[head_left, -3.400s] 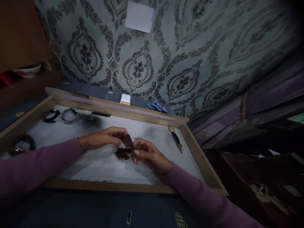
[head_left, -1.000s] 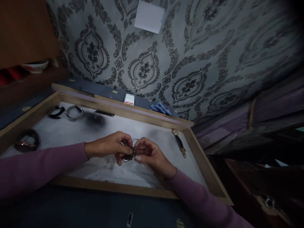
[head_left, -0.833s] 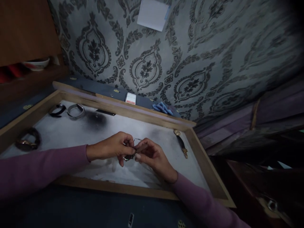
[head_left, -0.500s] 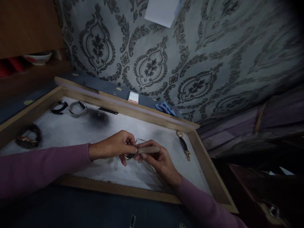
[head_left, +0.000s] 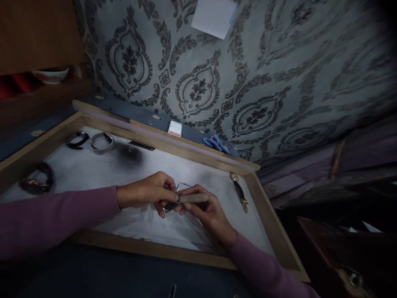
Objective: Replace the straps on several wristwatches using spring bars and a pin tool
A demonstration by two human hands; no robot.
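Both hands meet over the white floor of a shallow wooden tray (head_left: 139, 247). My left hand (head_left: 158, 192) pinches the watch where its strap joins the case. The dark round watch case (head_left: 169, 206) shows under my left fingers. My right hand (head_left: 211, 213) holds the light brown strap (head_left: 195, 198), which points right with its row of holes facing up. A thin metal tool (head_left: 185, 184) lies just behind the hands; whether it is touched cannot be made out.
Two watches, one black (head_left: 77, 140) and one grey (head_left: 102, 142), lie at the back left. A dark watch (head_left: 37, 178) is at far left, a gold-and-black watch (head_left: 239, 192) at right. Behind the tray are a blue cloth (head_left: 216, 143) and a small box (head_left: 175, 128).
The hands keep nearly the same place and hold. A little more of the dark watch case shows beneath the left fingers. The view has shifted slightly.
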